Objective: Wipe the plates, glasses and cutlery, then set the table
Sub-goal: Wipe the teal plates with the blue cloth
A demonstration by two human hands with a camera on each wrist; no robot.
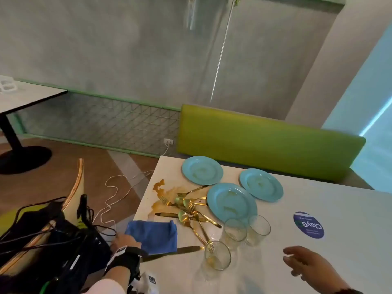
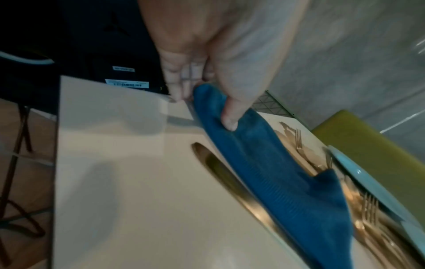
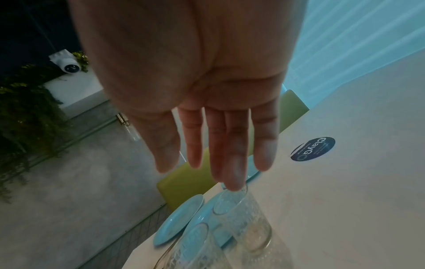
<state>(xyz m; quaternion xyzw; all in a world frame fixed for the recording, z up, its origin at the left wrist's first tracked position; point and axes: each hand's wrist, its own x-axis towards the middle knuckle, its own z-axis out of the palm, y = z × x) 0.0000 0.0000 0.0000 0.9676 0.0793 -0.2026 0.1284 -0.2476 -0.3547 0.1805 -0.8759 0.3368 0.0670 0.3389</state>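
Note:
On the white table (image 1: 339,209) lie three light-blue plates (image 1: 231,202), a heap of gold cutlery (image 1: 188,206) beside a brown spill (image 1: 161,189), and three clear glasses (image 1: 217,255). My left hand (image 1: 125,240) pinches the near-left edge of a blue cloth (image 1: 153,235) at the table's left edge; in the left wrist view the thumb presses the blue cloth (image 2: 264,160), which hangs lifted over a gold knife (image 2: 230,182). My right hand (image 1: 301,262) hovers open over the table, right of the glasses, fingers straight and holding nothing. The right hand (image 3: 218,154) points toward a glass (image 3: 243,222).
A round blue sticker (image 1: 308,224) sits on the table at the right. A green bench back (image 1: 269,143) runs behind the table. A chair with black gear and cables (image 1: 53,240) stands at the left, white cables trail on the floor, and another table (image 1: 25,96) stands far left.

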